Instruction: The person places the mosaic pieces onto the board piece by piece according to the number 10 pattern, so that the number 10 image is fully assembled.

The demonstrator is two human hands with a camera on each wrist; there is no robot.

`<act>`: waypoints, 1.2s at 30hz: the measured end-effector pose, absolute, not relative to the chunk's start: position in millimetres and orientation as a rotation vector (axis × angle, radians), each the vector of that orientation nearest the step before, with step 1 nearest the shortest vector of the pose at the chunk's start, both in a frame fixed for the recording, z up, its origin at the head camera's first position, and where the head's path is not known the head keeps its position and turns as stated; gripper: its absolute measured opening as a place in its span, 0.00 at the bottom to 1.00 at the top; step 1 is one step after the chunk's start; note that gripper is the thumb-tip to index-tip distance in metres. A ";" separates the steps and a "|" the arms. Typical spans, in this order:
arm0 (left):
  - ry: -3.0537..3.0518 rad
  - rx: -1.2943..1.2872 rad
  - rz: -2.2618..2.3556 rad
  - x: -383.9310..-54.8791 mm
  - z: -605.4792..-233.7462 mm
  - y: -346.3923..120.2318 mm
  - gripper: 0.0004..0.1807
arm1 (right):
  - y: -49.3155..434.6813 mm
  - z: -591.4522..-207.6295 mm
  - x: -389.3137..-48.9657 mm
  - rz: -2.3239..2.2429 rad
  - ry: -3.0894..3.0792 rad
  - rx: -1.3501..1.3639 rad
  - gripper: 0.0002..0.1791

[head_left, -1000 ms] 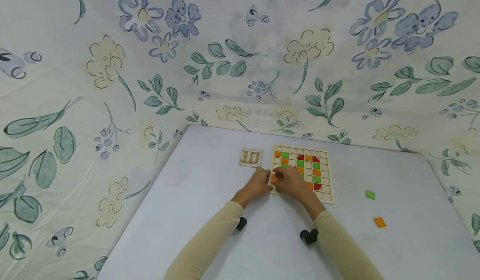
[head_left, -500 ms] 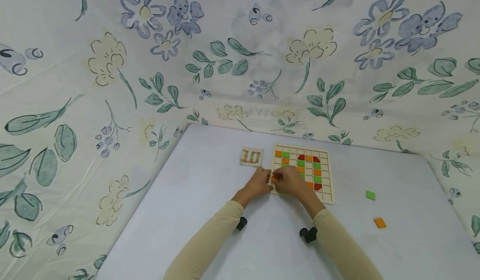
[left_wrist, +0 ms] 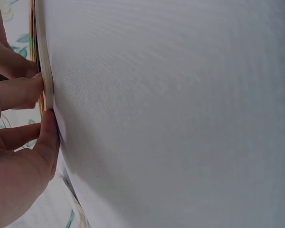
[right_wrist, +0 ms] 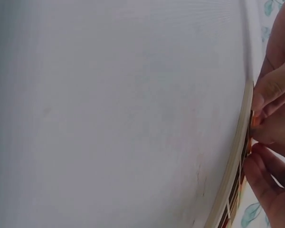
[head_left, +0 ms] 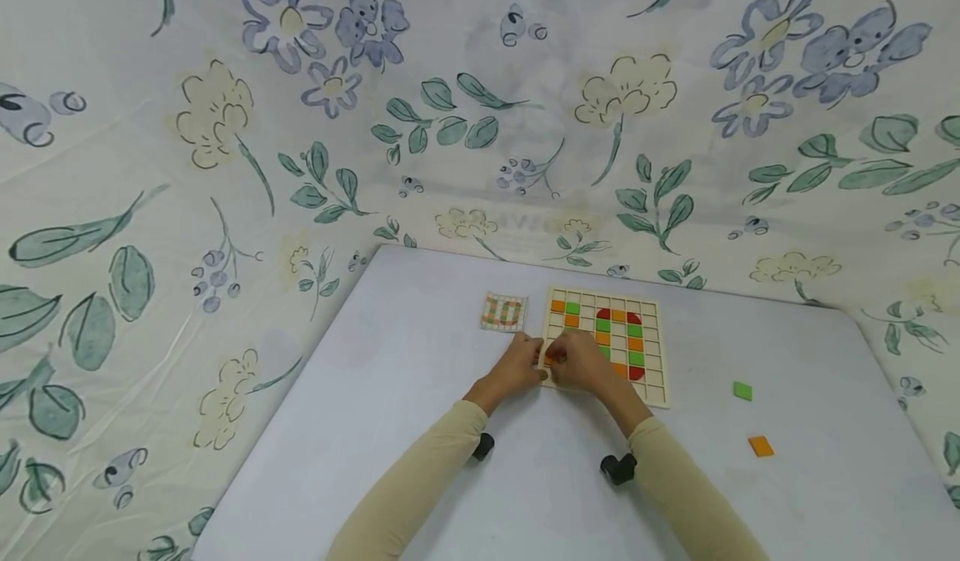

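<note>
A pale wooden grid board (head_left: pixel 654 390) lies on the table, with orange, green and red tiles set in its squares. At its left edge, my left hand (head_left: pixel 517 368) holds the board between thumb and fingers. My right hand (head_left: pixel 581 363) bends over the lower left squares, its fingertips pinching an orange tile (head_left: pixel 549 360) against the board. In the right wrist view, the orange tile (right_wrist: pixel 252 135) shows as a thin edge by the fingers. The right hand covers part of the lower tile rows.
A small printed pattern card (head_left: pixel 504 312) lies left of the board. To the right are a loose green tile (head_left: pixel 742 391) and a loose orange tile (head_left: pixel 761 446). White table (head_left: pixel 420 311) extends around them, backed by a flower-printed cloth (head_left: pixel 465 169).
The right fingertips have shifted slightly at the orange tile, which shows less now. My left hand stays at the board's edge. The head view has tilted a little.
</note>
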State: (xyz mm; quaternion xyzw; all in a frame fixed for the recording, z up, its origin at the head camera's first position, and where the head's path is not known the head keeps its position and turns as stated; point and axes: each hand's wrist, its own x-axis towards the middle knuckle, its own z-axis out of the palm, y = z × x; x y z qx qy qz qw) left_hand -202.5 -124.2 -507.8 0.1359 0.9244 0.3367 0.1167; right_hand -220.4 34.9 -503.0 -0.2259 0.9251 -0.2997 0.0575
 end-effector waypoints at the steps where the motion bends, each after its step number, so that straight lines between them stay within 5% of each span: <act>1: 2.704 0.393 0.988 -202.8 -507.8 -123.9 0.34 | 37.1 -502.5 -219.6 -0.922 2.803 -0.664 0.10; 11: 2.646 0.326 1.067 -205.1 -506.1 -119.7 0.35 | 103.5 -488.6 -212.4 -1.071 2.925 -0.653 0.11; 27: 2.633 0.291 1.075 -203.6 -507.6 -120.5 0.30 | 270.0 -494.9 -182.2 -0.871 2.946 -0.170 0.18; 36: 2.628 0.298 1.073 -203.8 -507.3 -119.5 0.31 | 299.5 -497.0 -162.5 -0.878 2.917 -0.099 0.19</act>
